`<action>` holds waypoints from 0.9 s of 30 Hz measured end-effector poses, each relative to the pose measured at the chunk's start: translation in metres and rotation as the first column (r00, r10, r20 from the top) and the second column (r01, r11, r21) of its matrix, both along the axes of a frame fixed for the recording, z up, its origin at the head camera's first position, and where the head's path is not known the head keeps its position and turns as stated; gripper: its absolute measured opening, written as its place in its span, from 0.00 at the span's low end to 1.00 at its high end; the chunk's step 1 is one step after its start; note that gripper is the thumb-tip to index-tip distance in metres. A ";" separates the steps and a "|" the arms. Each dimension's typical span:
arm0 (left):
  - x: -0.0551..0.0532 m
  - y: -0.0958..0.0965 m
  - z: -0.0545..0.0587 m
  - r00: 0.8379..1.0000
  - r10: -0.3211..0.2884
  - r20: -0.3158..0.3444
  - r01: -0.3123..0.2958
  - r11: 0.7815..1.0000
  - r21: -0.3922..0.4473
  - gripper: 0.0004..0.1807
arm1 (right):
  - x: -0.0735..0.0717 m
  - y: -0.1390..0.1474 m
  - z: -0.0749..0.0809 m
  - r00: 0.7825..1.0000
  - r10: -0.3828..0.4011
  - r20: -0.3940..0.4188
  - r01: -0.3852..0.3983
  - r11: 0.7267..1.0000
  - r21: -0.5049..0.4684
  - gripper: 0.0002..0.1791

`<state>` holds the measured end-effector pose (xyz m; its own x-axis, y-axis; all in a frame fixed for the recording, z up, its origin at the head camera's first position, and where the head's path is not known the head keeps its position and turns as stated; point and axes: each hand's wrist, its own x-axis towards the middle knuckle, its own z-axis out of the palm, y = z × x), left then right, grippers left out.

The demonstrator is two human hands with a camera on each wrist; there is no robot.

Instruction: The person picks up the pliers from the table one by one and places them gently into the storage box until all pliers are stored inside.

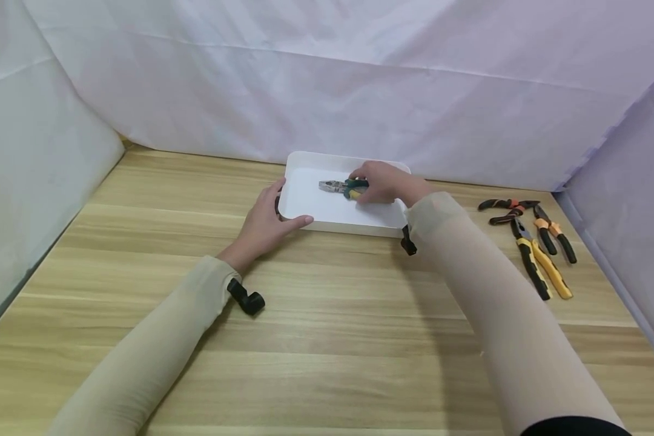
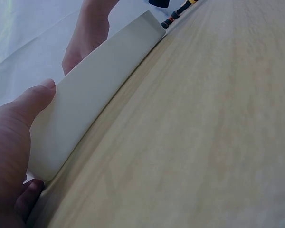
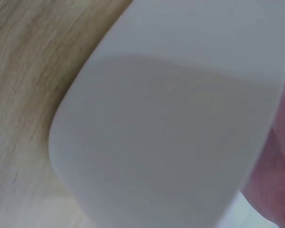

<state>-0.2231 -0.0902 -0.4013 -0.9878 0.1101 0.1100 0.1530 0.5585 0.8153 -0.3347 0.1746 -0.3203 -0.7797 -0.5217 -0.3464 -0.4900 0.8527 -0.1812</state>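
A shallow white tray (image 1: 343,225) with rounded corners stands on the wooden table against the back cloth. My left hand (image 1: 264,221) holds its near left corner, thumb over the front wall and fingers along the left side. In the left wrist view the thumb lies at the rim of the tray (image 2: 88,95). Inside the tray, my right hand (image 1: 384,181) grips the handles of combination pliers (image 1: 335,186) with green and yellow grips. Their metal head points left. The tray's wall (image 3: 166,133) covers most of the right wrist view and hides the pliers there.
On the right of the table (image 1: 316,339) lie three more pliers: one with black and red handles (image 1: 509,210), one with orange and black handles (image 1: 554,233), and a larger yellow and black one (image 1: 539,260). White cloth (image 1: 305,91) walls the back and sides.
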 end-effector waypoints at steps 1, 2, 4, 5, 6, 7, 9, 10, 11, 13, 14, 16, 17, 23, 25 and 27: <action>0.000 0.000 0.000 1.000 0.001 -0.002 -0.001 1.000 0.000 0.60 | 0.000 -0.001 0.000 1.000 -0.006 0.003 0.006 1.000 -0.003 0.36; 0.000 -0.001 0.000 1.000 0.001 -0.004 -0.001 1.000 0.000 0.59 | 0.000 -0.001 0.000 1.000 -0.010 0.005 0.010 1.000 -0.006 0.36; 0.000 -0.001 0.001 1.000 0.001 -0.007 -0.001 1.000 -0.004 0.60 | 0.000 -0.002 0.000 1.000 -0.020 0.009 0.020 1.000 -0.008 0.36; 0.000 -0.001 0.001 1.000 0.002 -0.007 -0.002 1.000 -0.007 0.60 | 0.000 -0.002 0.000 1.000 -0.024 0.011 0.024 1.000 -0.010 0.36; 0.000 -0.001 0.001 1.000 0.002 -0.006 -0.002 1.000 -0.009 0.60 | 0.000 -0.002 0.000 1.000 -0.027 0.011 0.027 1.000 -0.008 0.37; 0.000 -0.001 0.001 1.000 0.001 -0.002 -0.001 1.000 -0.009 0.60 | 0.001 -0.002 0.000 0.999 -0.030 0.012 0.031 1.000 -0.003 0.37; 0.000 -0.001 0.001 1.000 0.000 0.007 0.000 1.000 -0.013 0.60 | 0.001 -0.002 0.000 0.999 -0.037 0.015 0.037 0.999 0.003 0.37; 0.000 -0.001 0.002 1.000 -0.001 0.012 0.001 1.000 -0.013 0.60 | 0.001 -0.002 0.000 0.999 -0.039 0.018 0.039 0.999 0.005 0.37; 0.001 0.000 0.002 1.000 0.000 0.017 0.000 1.000 -0.015 0.60 | 0.001 -0.002 0.000 0.999 -0.042 0.018 0.041 0.999 0.006 0.37; 0.001 0.000 0.002 1.000 0.000 0.023 0.001 1.000 -0.016 0.60 | 0.002 -0.002 -0.001 0.999 -0.047 0.020 0.047 0.999 0.012 0.37; 0.001 0.000 0.003 1.000 -0.002 0.023 0.002 1.000 -0.016 0.60 | 0.002 -0.002 -0.001 0.998 -0.051 0.022 0.050 0.999 0.013 0.37; 0.002 0.001 0.003 1.000 -0.005 0.024 0.005 1.000 -0.013 0.60 | 0.004 -0.002 0.000 0.998 -0.053 0.020 0.052 0.998 0.020 0.37; 0.002 0.001 0.003 1.000 -0.007 0.023 0.007 1.000 -0.011 0.60 | 0.004 -0.002 0.000 0.998 -0.054 0.018 0.054 0.998 0.023 0.37; 0.002 0.000 0.004 1.000 -0.010 0.025 0.010 1.000 -0.017 0.60 | 0.011 -0.001 0.001 1.000 -0.022 -0.009 0.023 0.999 0.044 0.38; 0.002 0.000 0.003 1.000 -0.006 0.026 0.006 1.000 -0.018 0.60 | 0.013 -0.001 0.002 1.000 -0.028 -0.009 0.029 0.999 0.044 0.39; 0.002 -0.001 0.003 1.000 -0.006 0.029 0.007 1.000 -0.019 0.60 | 0.015 0.001 0.002 0.999 -0.034 -0.011 0.034 0.998 0.045 0.39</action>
<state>-0.2208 -0.0909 -0.3978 -0.9898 0.1184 0.0797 0.1337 0.5728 0.8088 -0.3194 0.1755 -0.3179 -0.8002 -0.4788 -0.3612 -0.4622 0.8761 -0.1373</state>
